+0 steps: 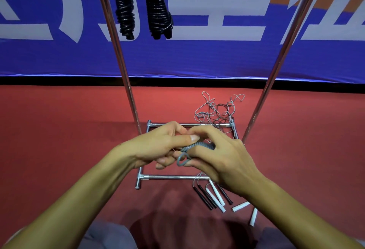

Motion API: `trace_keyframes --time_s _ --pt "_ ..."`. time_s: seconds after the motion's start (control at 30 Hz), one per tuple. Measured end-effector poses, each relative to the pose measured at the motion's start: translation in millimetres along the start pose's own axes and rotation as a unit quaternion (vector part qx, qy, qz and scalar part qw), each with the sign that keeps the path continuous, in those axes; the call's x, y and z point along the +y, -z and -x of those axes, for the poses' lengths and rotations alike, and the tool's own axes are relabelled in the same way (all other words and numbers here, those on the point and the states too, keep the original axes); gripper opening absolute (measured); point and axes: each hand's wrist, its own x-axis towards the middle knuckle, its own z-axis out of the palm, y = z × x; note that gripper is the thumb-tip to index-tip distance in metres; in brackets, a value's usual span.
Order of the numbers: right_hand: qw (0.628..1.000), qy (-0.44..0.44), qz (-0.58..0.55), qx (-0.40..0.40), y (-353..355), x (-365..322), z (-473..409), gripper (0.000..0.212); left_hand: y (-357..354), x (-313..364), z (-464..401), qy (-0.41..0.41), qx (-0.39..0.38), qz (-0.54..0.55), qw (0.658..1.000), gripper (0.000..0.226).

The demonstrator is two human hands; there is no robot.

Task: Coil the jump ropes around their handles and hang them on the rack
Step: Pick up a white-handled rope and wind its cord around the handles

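Open gap between rack poles (276, 70), right of hung ropes (158, 7)

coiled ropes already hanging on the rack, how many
2. Both are black and hang side by side near the rack's left pole at the top of the view: the left bundle and the right bundle. More may hang above the frame, out of sight.

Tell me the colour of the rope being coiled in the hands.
Grey rope, seen in the head view.

Two black coiled ropes (142, 5) hang up on the rack (116, 51), one grey coiled rope (197, 147) sits between two hands, and on the floor I count four white handles (218, 197) and about four black handles (205, 197).
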Motion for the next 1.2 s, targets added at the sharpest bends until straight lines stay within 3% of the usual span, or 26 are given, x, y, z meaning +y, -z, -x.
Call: trace_keyframes --time_s 0.13,0.27,0.43,0.57,0.83,0.93,1.2 --pt "0.998 -0.028 -0.025 0.046 -0.9 -0.8 -1.6 0.025 -8.3 -5.9 -7.4 -0.058 0.104 -0.035 0.992 0.033" --pt "0.991 -0.07 -0.069 0.091 -4.5 0.3 -1.9 0.028 -14.6 -9.5 -8.8 -0.153 0.19 -0.149 0.958 0.038" --pt "0.97 -0.112 -0.161 0.147 -7.9 11.7 -3.2 0.017 -7.3 -14.0 -8.9 -0.266 0.236 -0.181 0.917 0.006" --pt "0.952 -0.142 -0.223 0.153 -6.6 15.0 -3.4 0.012 -7.2 -12.2 -10.2 -0.258 0.196 -0.02 0.946 0.018" --pt "0.96 -0.157 -0.158 0.171 -6.0 10.5 -2.5 0.014 -18.2 -10.8 -13.5 -0.234 0.278 0.11 0.925 0.023" --pt "0.961 -0.172 -0.117 0.182 -9.5 6.4 -2.3 0.016 -24.0 -9.7 -14.8 -0.241 0.299 0.119 0.916 0.021" --pt "0.968 -0.157 -0.082 0.18 -17.7 0.3 -5.6 0.047 -32.1 -8.1 -18.1 -0.242 0.328 0.105 0.907 0.017"
